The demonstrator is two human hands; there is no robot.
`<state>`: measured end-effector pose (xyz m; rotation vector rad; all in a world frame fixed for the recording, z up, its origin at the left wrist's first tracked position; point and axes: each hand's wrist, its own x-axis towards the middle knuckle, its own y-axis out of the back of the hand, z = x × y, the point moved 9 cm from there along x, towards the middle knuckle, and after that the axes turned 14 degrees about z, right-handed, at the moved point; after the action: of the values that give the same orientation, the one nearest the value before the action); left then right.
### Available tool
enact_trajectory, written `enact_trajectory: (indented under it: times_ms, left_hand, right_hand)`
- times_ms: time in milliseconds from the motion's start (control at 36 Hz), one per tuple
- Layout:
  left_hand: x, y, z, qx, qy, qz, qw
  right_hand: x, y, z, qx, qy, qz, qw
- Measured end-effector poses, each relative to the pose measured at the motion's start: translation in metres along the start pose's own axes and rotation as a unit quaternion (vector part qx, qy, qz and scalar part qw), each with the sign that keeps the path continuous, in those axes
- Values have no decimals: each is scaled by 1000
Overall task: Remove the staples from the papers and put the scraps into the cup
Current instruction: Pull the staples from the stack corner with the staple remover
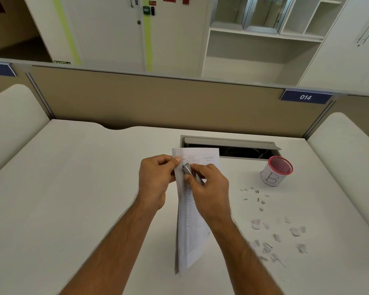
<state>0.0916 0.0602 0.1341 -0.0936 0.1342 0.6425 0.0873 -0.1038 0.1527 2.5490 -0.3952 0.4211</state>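
Note:
A stack of printed papers (191, 222) is held up off the white desk (83, 188), tilted on edge. My left hand (156, 177) pinches its top left corner between thumb and fingers. My right hand (207, 184) grips a metal staple remover (190, 172) whose tip presses against that same corner. A red mesh cup (276, 171) with a white label marked "B" stands to the right, near the desk's back. Several pulled staples (257, 198) lie on the desk below the cup. Several torn paper scraps (273, 237) are scattered nearer to me on the right.
An open cable hatch (230, 149) with a raised grey lid sits in the desk behind the papers. A beige partition (158, 101) closes the back of the desk. White padded dividers stand at the left (13, 116) and right (347, 143) sides.

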Motion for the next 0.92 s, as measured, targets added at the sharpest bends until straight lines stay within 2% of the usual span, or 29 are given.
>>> enact_trajectory:
  times_ms: [278,417,667,917]
  left_hand:
    - [-3,-4,0,44,-42,-9,998]
    - [-4,-7,0,50,-56,-7,997]
    - [-3,-9,1,53,-57,-8,997]
    - [-1,-10,-1,50,-40,-3,998]
  right_hand:
    - [-6,0,7,27,22,18,999]
    - [-7,-2,13,33,-4,31,999]
    - [-3,-3,13,24,0,37,999]
    - [-3,-10,15,73,-10,22,997]
